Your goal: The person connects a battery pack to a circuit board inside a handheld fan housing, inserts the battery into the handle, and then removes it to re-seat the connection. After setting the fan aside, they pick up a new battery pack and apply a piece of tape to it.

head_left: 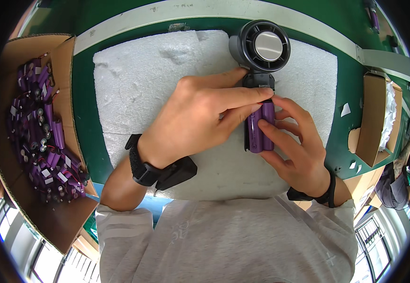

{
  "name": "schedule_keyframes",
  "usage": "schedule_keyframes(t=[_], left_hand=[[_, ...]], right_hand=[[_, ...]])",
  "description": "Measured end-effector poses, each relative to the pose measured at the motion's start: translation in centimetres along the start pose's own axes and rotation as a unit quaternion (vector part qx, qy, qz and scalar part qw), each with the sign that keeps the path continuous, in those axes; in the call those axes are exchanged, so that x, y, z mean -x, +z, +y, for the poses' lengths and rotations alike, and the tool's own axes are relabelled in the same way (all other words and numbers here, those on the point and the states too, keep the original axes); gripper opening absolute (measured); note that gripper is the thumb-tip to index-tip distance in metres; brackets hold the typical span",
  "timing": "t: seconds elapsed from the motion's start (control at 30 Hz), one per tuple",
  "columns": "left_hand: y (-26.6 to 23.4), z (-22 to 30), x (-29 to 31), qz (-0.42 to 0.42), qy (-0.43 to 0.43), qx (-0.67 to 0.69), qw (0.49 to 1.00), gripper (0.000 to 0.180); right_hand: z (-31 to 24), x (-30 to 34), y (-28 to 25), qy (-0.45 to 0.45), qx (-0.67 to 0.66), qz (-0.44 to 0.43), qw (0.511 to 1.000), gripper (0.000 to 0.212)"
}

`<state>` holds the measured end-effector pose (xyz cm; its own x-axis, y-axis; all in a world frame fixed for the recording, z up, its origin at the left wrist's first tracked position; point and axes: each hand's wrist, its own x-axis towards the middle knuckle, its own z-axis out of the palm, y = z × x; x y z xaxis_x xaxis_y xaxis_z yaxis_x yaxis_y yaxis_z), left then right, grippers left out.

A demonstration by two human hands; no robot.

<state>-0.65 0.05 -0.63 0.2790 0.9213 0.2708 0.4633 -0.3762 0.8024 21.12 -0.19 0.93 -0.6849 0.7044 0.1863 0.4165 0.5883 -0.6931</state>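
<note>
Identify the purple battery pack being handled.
The purple battery pack between left hand and right hand, below the fan head; others lie in the left cardboard box.

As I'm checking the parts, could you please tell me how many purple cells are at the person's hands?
2: the left cell and the right cell, side by side below the round fan head. More may be hidden under the right hand.

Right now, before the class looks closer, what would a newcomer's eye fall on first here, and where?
Probably the heap of purple battery packs in the open cardboard box at the far left. Next, perhaps, the round black fan head with a silver centre, at the white foam slab's upper edge, and below it the purple battery pair at the fingers of both hands.
</note>
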Motion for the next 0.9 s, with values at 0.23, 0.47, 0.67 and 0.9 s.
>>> schedule_keyframes(t=[0.23, 0.47, 0.67, 0.9], left_hand=[[0.1, 0.0, -0.1, 0.007, -0.012, 0.022, 1.000, 0.037], [-0.1, -0.2, -0.1, -0.009, -0.031, 0.042, 0.999, 0.047], [0.0, 0.7, -0.3, -0.016, -0.107, 0.096, 0.989, 0.046], [-0.4, 0.3, -0.2, -0.025, -0.102, 0.109, 0.988, 0.046]], right_hand=[[0.3, 0.1, 0.3, 0.013, -0.013, 0.014, 1.000, 0.056], [0.3, -0.6, 0.6, 0.062, -0.047, 0.008, 0.997, 0.071], [-0.4, -1.4, 0.0, 0.097, -0.059, 0.010, 0.993, 0.070], [0.0, -1.0, 0.0, 0.043, -0.027, -0.016, 0.999, 0.068]])
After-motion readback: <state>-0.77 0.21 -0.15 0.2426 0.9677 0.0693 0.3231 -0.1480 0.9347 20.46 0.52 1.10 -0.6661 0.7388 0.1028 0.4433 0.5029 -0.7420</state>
